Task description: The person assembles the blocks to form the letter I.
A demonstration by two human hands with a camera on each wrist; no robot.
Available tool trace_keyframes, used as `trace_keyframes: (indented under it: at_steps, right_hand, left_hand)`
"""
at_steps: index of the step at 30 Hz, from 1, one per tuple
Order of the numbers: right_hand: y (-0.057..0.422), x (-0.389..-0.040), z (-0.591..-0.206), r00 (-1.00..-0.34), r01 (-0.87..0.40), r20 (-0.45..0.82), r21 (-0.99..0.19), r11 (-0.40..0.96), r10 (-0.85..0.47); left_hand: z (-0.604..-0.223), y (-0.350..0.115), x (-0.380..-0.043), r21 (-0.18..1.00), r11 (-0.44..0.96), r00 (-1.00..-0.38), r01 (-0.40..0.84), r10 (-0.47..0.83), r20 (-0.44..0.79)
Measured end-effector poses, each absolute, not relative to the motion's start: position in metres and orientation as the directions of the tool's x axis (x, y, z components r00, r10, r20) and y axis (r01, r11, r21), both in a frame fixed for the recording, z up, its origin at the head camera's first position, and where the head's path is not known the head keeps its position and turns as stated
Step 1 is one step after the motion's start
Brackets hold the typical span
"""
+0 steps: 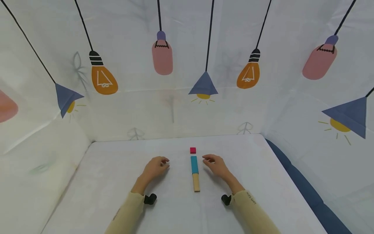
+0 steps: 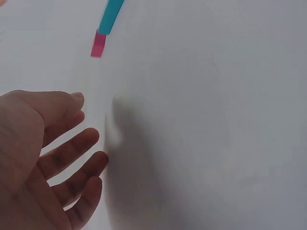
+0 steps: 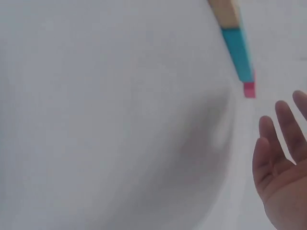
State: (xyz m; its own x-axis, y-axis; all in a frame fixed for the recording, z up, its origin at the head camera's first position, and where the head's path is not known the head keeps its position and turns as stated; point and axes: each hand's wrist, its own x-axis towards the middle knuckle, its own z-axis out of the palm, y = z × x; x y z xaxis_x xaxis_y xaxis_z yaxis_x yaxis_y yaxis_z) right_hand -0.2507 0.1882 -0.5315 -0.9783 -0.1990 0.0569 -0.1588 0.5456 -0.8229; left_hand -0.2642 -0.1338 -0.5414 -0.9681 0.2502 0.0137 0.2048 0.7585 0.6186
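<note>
A small red cube [image 1: 193, 150], a blue rectangular block [image 1: 194, 164] and a plain wooden block [image 1: 196, 182] form a line on the white table. In the head view a narrow gap parts the red cube from the blue block, while the blue and wooden blocks meet end to end. My left hand [image 1: 156, 167] hovers left of the line, fingers loosely bent and holding nothing. On the other side, my right hand [image 1: 216, 165] is nearer the blue block, relaxed and apart from it. Both wrist views show the red cube [image 2: 98, 44] beyond the fingertips.
The white table [image 1: 117, 169] reaches a white cloth wall [image 1: 131, 107] printed with hanging lamps and bulbs. Dark blue material [image 1: 304, 182] lies past the table's right edge. A black wrist device [image 1: 150, 199] sits at the left sleeve, another [image 1: 226, 200] at the right.
</note>
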Motion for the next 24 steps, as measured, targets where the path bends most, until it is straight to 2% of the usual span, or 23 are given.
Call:
trace_keyframes:
  at_steps: [5, 13, 18, 24]
  right_hand:
    - [0.211, -0.269, -0.497, -0.961, -0.277, 0.218, -0.730, 0.624, -0.171]
    - [0.227, -0.275, -0.444, -0.875, -0.430, 0.388, -0.354, 0.831, -0.288]
    - [0.234, -0.269, -0.425, -0.852, -0.447, 0.397, -0.214, 0.868, -0.341]
    - [0.252, -0.263, -0.417, -0.869, -0.406, 0.353, -0.105, 0.908, -0.347]
  left_hand:
    - [-0.534, -0.163, -0.259, 0.547, 0.810, -0.973, 0.212, 0.226, 0.043]
    - [-0.496, -0.204, -0.241, 0.385, 0.879, -0.959, 0.280, 0.234, 0.163]
    - [-0.476, -0.221, -0.235, 0.272, 0.915, -0.935, 0.299, 0.224, 0.274]
    - [-0.462, -0.238, -0.231, 0.190, 0.944, -0.919, 0.269, 0.192, 0.345]
